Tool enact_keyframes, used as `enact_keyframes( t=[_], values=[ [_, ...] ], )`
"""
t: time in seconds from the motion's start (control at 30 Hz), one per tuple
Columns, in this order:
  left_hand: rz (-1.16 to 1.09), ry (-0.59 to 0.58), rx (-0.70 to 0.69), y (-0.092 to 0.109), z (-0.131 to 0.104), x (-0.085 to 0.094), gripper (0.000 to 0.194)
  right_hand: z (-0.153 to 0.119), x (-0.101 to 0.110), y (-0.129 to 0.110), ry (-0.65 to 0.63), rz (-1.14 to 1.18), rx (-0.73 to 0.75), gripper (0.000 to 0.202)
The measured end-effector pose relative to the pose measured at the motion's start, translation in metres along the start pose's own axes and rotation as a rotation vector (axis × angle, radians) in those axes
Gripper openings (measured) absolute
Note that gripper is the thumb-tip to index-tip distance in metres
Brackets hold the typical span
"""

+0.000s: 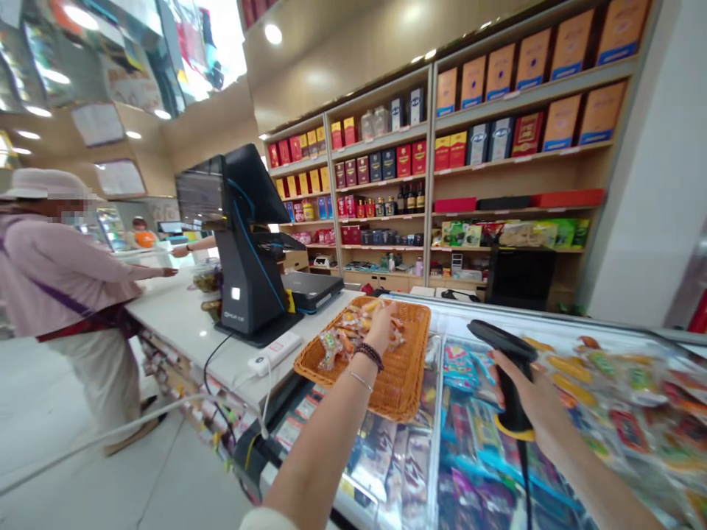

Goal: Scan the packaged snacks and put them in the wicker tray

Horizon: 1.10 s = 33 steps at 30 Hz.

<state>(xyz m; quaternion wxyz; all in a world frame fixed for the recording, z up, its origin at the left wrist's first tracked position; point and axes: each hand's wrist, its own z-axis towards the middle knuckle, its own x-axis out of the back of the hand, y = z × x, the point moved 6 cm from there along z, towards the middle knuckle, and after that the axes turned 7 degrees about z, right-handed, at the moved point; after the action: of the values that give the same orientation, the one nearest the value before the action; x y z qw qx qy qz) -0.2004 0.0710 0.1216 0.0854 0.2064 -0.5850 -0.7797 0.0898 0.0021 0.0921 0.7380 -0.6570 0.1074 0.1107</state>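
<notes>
My left hand [379,329] reaches into a shallow orange-brown wicker basket [406,383]. Its fingers are drawn together among small wrapped snacks [347,331] heaped at the basket's left and far side. What sits between those fingers is hidden from me. My right hand [527,394] is wrapped round the grip of a black barcode scanner [511,368] with a yellow band at its base. The scanner is upright, its head tilted toward the left, and its cable hangs down. It is to the right of the basket, above a glass-topped freezer [438,434] full of packaged goods.
A black checkout terminal [248,250] stands on the white counter [188,316], beside a flat black device [312,289] and a white power strip [275,353]. A person in a pink top [71,258] stands across the counter. Shelves of boxes [381,165] line the back.
</notes>
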Motion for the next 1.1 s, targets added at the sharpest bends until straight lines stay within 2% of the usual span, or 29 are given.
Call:
enact_keyframes(
  t=[0.07,0.13,0.2,0.27,0.37,0.43,0.5,0.57,0.67,0.77,0.83,0.9,1.03,1.1],
  values=[
    [0.022,0.049,0.038,-0.001,-0.004,0.002,0.028,-0.002,0.007,0.0,-0.001,-0.005,0.023,0.044],
    [0.053,0.02,0.03,-0.002,-0.013,-0.013,0.031,-0.004,0.017,-0.007,0.013,-0.009,0.054,0.044],
    [0.085,-0.094,-0.012,-0.003,-0.025,-0.043,0.033,-0.008,0.029,-0.016,0.039,-0.008,0.081,0.043],
    [0.12,-0.23,-0.049,-0.007,-0.04,-0.083,0.035,-0.014,0.043,-0.028,0.068,-0.002,0.103,0.042],
    [0.165,-0.404,-0.067,-0.021,-0.066,-0.144,0.038,-0.024,0.068,-0.044,0.137,0.005,0.136,0.045],
    [0.196,-0.505,-0.072,-0.033,-0.086,-0.179,0.037,-0.03,0.086,-0.051,0.168,0.012,0.134,0.048],
    [0.241,-0.593,-0.11,-0.045,-0.11,-0.205,0.033,-0.033,0.101,-0.055,0.173,0.04,0.118,0.048],
    [0.287,-0.661,-0.184,-0.055,-0.134,-0.22,0.03,-0.035,0.116,-0.058,0.209,0.081,0.137,0.05],
    [0.345,-0.744,-0.278,-0.069,-0.166,-0.228,0.035,-0.034,0.132,-0.06,0.267,0.094,0.173,0.053],
    [0.492,-0.791,-0.313,-0.085,-0.185,-0.228,0.034,-0.03,0.137,-0.055,0.282,0.077,0.191,0.051],
    [0.609,-0.737,-0.32,-0.094,-0.186,-0.224,0.028,-0.028,0.137,-0.048,0.281,0.03,0.187,0.048],
    [0.667,-0.63,-0.332,-0.097,-0.182,-0.217,0.025,-0.026,0.133,-0.038,0.266,-0.039,0.17,0.047],
    [0.76,-0.413,-0.31,-0.095,-0.165,-0.199,0.028,-0.026,0.115,-0.021,0.156,-0.145,0.118,0.049],
    [0.891,-0.382,-0.263,-0.095,-0.157,-0.194,0.032,-0.029,0.105,-0.016,0.105,-0.191,0.102,0.049]
  ],
)
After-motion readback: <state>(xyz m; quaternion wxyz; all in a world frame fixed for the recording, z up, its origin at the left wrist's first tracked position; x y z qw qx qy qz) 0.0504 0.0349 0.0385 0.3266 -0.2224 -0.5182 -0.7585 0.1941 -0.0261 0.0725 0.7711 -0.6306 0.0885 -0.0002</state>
